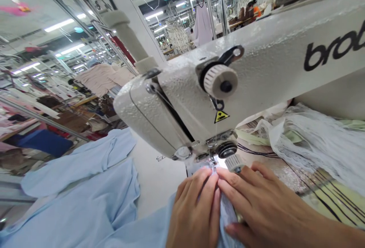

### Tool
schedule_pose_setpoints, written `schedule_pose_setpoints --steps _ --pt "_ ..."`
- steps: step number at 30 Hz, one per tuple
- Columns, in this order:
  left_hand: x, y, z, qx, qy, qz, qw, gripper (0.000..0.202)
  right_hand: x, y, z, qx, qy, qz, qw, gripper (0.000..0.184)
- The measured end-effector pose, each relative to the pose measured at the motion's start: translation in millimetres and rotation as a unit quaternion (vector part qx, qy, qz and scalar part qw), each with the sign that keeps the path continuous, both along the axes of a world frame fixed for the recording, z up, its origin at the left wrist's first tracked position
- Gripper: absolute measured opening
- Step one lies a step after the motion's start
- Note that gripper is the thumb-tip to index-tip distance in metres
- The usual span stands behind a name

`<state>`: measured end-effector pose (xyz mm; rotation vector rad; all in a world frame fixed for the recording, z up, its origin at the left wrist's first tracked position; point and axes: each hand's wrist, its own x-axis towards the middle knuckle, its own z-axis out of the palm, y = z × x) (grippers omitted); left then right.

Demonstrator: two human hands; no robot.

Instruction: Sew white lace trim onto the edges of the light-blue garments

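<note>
A white sewing machine point(176, 100) stands before me, its presser foot point(212, 160) lit by a small lamp. Light blue fabric point(226, 217) runs under my fingers up to the foot. My left hand point(195, 210) is closed on this cloth, its fingertips just in front of the foot. From the right, my right hand point(256, 198) grips the same strip, with its forefinger close to the foot and its thumb low on the cloth. Both sets of fingertips nearly meet at the needle area. The cloth directly beneath my palms is hidden.
More light blue pieces point(94, 198) lie across the table's left side. To the right are white lace point(310, 138), pale green cloth point(336, 198) and dark cords point(322, 200). The machine's tension dial point(221, 81) juts forward above my hands. Other people and workstations are farther back.
</note>
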<state>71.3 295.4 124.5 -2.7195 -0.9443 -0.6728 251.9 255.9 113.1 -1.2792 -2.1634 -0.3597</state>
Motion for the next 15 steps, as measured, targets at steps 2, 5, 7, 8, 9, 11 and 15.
schedule_pose_setpoints --steps 2,5,7,8,9,11,15 --pt "0.3 -0.2 -0.6 0.001 -0.002 0.002 1.000 0.029 0.3 0.9 -0.1 0.000 -0.004 0.004 1.000 0.041" --pt "1.5 -2.5 -1.2 -0.004 -0.008 0.015 1.000 0.030 0.9 0.6 0.4 -0.001 -0.005 0.004 1.000 0.040" --pt "3.4 -4.8 -1.2 -0.010 -0.017 0.028 0.999 0.029 1.8 -0.5 1.4 -0.003 -0.001 0.004 1.000 0.039" --pt "4.7 -5.8 -0.9 -0.013 -0.019 0.033 0.999 0.029 2.5 -1.1 2.1 -0.004 0.003 0.007 1.000 0.037" --pt "6.3 -6.4 -0.5 -0.016 -0.019 0.036 0.999 0.029 3.1 -1.7 2.7 -0.005 0.006 0.011 1.000 0.036" --pt "9.3 -6.1 1.3 -0.021 -0.017 0.040 0.999 0.029 4.1 -2.9 3.7 -0.012 0.008 0.020 1.000 0.032" --pt "2.9 -6.9 7.2 -0.007 0.005 0.039 0.999 0.028 5.6 -5.7 6.3 -0.013 0.008 0.024 1.000 0.028"
